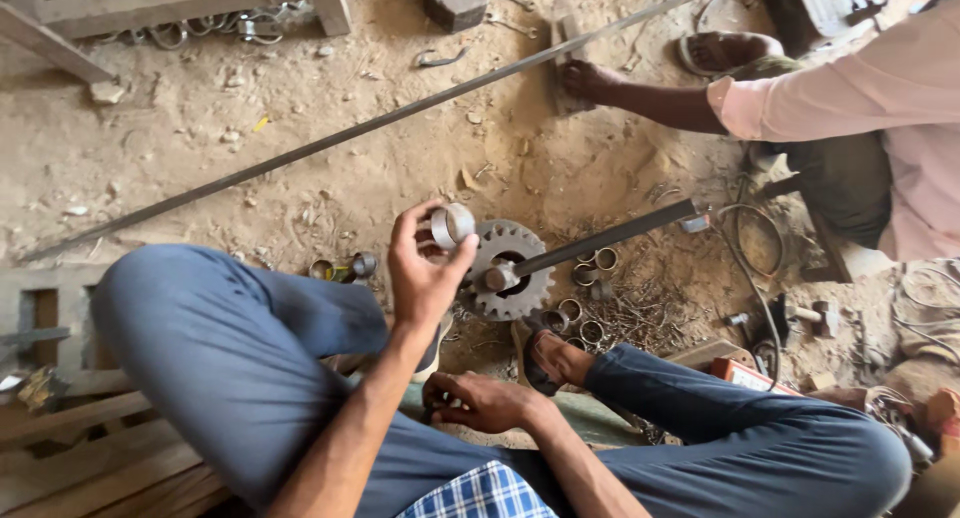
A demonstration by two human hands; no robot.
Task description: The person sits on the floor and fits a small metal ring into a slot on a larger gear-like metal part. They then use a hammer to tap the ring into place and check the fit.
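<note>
A short metal ring (452, 225), likely stiff and light, is pinched by its rim in the left hand (425, 268) at frame centre, while the right hand (485, 401) rests curled, empty.

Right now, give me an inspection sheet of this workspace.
Surface: sandy ground, littered with metal scraps.
Job's things: metal ring pinched in left hand; gear wheel on ground with dark bar laid across it.
Clutter: loose rings, hammer.
Grips: left shut on ring; right hand rests on lap, holding nothing visible.
Cables: wire loop.
Surroundings: another person's hand by a long steel rod; wooden pallet.
</note>
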